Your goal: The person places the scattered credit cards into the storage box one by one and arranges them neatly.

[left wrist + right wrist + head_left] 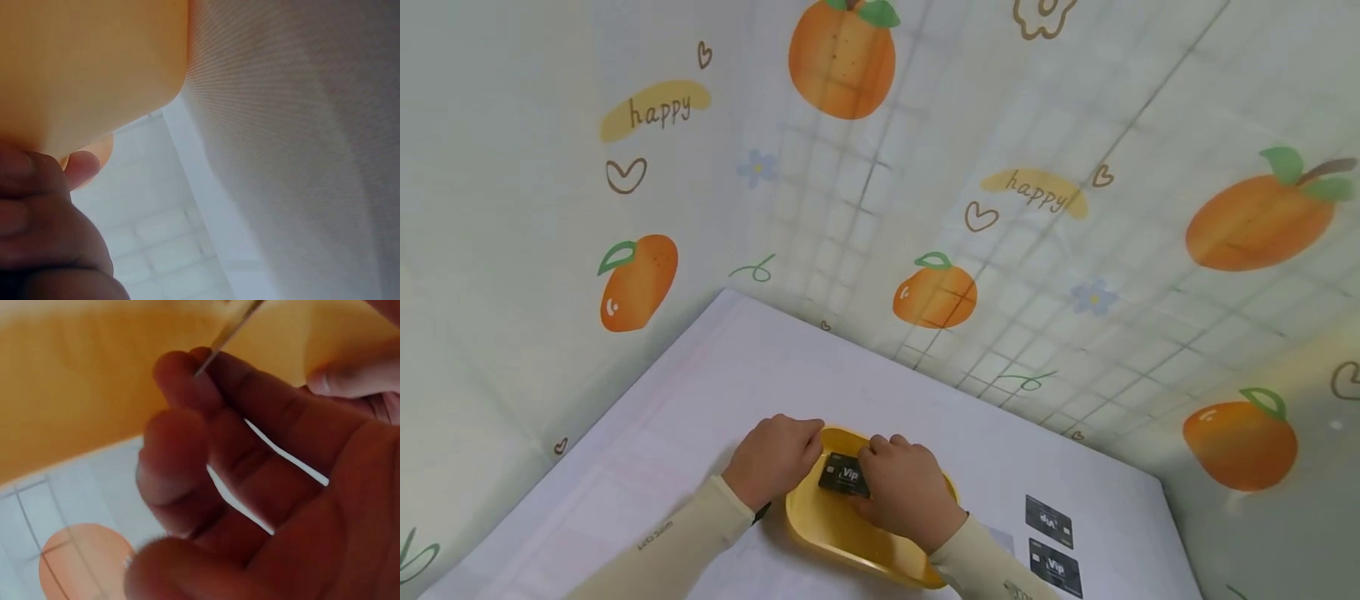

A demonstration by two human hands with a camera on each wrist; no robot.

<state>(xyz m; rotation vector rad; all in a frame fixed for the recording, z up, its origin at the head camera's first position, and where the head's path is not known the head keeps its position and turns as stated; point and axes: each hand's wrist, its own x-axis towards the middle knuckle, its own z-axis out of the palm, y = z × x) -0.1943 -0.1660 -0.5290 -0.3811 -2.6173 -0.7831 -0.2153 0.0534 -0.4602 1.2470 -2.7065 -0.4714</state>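
A yellow tray point(820, 529) with rounded corners stands on the white table. At its left rim my left hand point(775, 461) grips the edge; in the left wrist view the curled fingers point(50, 231) lie against the tray's wall point(94, 69). Over the tray, my right hand point(910, 492) holds a black "Vip" card point(835, 473) by its right end. The right wrist view shows the card's thin edge point(232, 330) at the fingertips of my right hand point(262, 456). My left thumb point(353, 376) shows there too, on the tray.
Two more black cards, one upside down point(1049, 522) and one upright point(1056, 567), lie on the table right of the tray. A pale flat patch point(1002, 540) shows beside my right sleeve. Walls printed with oranges point(936, 297) enclose the table's back and left.
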